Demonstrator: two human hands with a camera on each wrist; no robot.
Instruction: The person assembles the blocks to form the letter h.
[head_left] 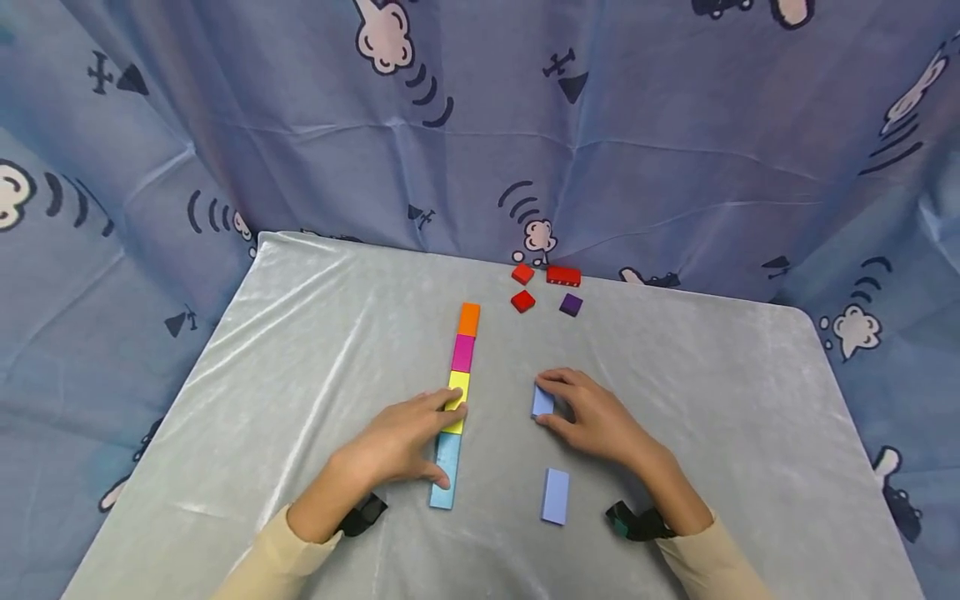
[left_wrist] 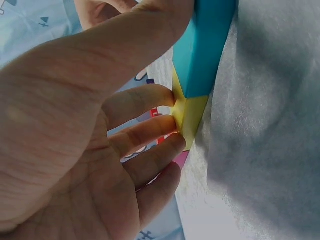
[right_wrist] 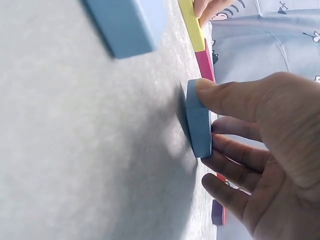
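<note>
An end-to-end row on the cloth consists of an orange block (head_left: 469,319), a magenta block (head_left: 462,354), a yellow block (head_left: 458,381) and a light-blue block (head_left: 447,467). My left hand (head_left: 397,437) rests along this row, its relaxed fingers touching the yellow block and its thumb at the light-blue one. Right of the row, my right hand (head_left: 596,417) pinches a periwinkle block (right_wrist: 199,127) between thumb and fingers, low over the cloth. Another periwinkle block (head_left: 556,497) lies flat nearer the front, left of the right wrist.
At the far edge lie two small red blocks (head_left: 522,301), a longer red block (head_left: 563,276) and a small dark purple block (head_left: 571,305). A pale cloth (head_left: 720,400) covers the table, with patterned blue curtains (head_left: 480,167) behind and at both sides.
</note>
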